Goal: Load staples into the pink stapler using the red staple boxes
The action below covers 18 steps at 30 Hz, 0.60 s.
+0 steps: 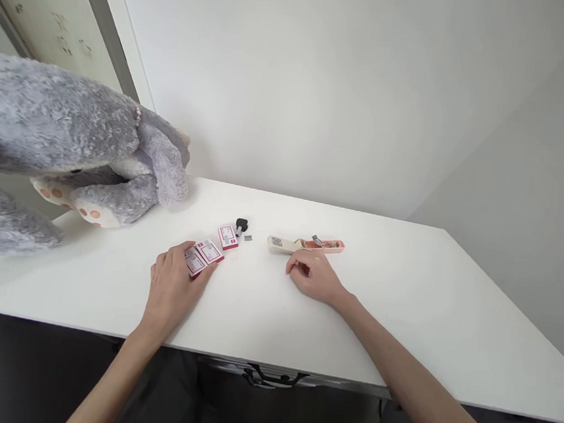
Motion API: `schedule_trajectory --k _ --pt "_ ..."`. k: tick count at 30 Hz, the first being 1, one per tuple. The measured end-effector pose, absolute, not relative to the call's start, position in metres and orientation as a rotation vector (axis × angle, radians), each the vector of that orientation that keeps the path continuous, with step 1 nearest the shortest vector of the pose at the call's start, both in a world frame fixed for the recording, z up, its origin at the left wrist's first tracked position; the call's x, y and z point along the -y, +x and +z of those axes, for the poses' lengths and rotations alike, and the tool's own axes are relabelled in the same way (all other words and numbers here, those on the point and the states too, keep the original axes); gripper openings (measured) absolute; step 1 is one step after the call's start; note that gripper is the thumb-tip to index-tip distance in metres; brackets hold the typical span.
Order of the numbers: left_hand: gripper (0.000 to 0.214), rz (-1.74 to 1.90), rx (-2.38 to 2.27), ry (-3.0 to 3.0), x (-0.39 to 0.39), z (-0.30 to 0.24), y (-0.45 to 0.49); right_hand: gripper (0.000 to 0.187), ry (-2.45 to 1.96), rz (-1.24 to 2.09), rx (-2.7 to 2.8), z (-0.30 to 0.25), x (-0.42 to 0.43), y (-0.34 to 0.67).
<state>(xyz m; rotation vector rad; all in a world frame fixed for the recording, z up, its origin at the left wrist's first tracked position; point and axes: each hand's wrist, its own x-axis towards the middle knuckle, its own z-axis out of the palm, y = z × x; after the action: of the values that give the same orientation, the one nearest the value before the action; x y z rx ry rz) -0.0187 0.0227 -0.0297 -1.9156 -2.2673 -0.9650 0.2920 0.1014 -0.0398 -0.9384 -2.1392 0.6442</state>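
Note:
My left hand (171, 284) grips two small red-and-white boxes (203, 257) lying side by side, thumb along the near edge and fingers at the far left. A third red-and-white box (228, 236) lies just beyond them. A black-and-silver USB-like piece (241, 226) rests against it, with a small grey card (248, 238) to its right. My right hand (316, 275) is curled with its fingers drawn together, close to the table; anything inside is hidden. Behind it is an open long case, with a cream lid (282, 244) and a pink tray (331, 246) holding small pieces.
Large grey plush toys (57, 119) sit on the left of the white table (253, 314). A white wall (297, 94) rises behind the table. Below the front edge is a black handle (277, 374).

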Motion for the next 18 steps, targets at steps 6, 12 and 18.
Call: schedule_trajectory --k 6,12,18 --pt "0.065 -0.967 2.277 -1.916 -0.0232 -0.0301 -0.0196 0.025 -0.93 0.642 2.14 -0.0399 -0.1012 0.2923" --pt "0.068 -0.949 2.319 -1.907 -0.0249 -0.0305 -0.0203 0.025 -0.917 0.632 2.138 -0.0391 -0.1011 0.2918" --pt "0.063 -0.881 2.295 -2.01 -0.0245 -0.0254 -0.016 0.025 -0.927 0.641 2.146 -0.0385 -0.1007 0.2907"
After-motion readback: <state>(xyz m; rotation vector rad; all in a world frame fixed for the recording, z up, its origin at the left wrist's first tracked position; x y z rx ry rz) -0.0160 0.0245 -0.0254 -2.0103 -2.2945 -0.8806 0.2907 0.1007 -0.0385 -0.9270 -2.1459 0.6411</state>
